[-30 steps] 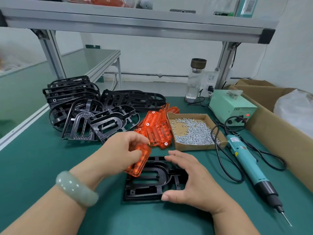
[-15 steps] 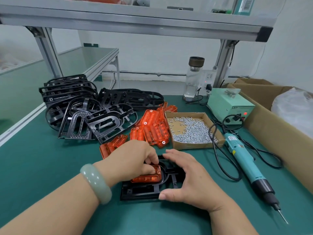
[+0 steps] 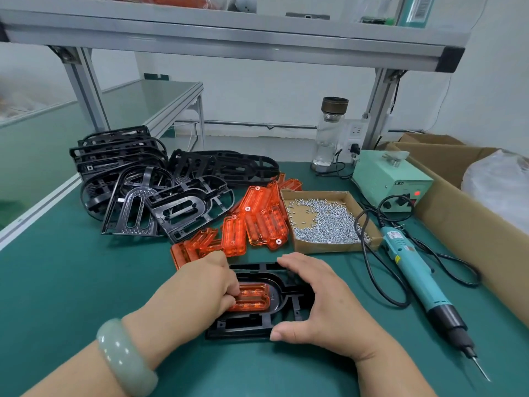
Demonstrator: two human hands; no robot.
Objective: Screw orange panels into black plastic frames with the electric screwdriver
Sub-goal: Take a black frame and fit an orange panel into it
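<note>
Orange see-through plastic panel [image 3: 253,299] now lies flat inside the flat black plastic frame [image 3: 243,329] on the green table mat [image 3: 71,282], close to the person. A second ago it was held up, tipped over the frame. Far on the left sits a pile of more black frames [image 3: 148,193]. Next comes the left hand [image 3: 197,293], with a pale green bangle [image 3: 123,356] on its wrist. Its fingers are curled on the panel's left end and push it down into its spot. The right hand [image 3: 323,308] cups the frame's right end, thumb on the near edge and fingers on the far edge, so the frame cannot slide. Behind the hands lies a heap of spare orange panels [image 3: 257,222]. Further right is a brown cardboard box [image 3: 329,247] of little silver screws [image 3: 329,219], then the blue-green electric screwdriver [image 3: 415,276], lying alone on the mat. I think the panel is seated, so the next job is to fetch a screw and the screwdriver.
</note>
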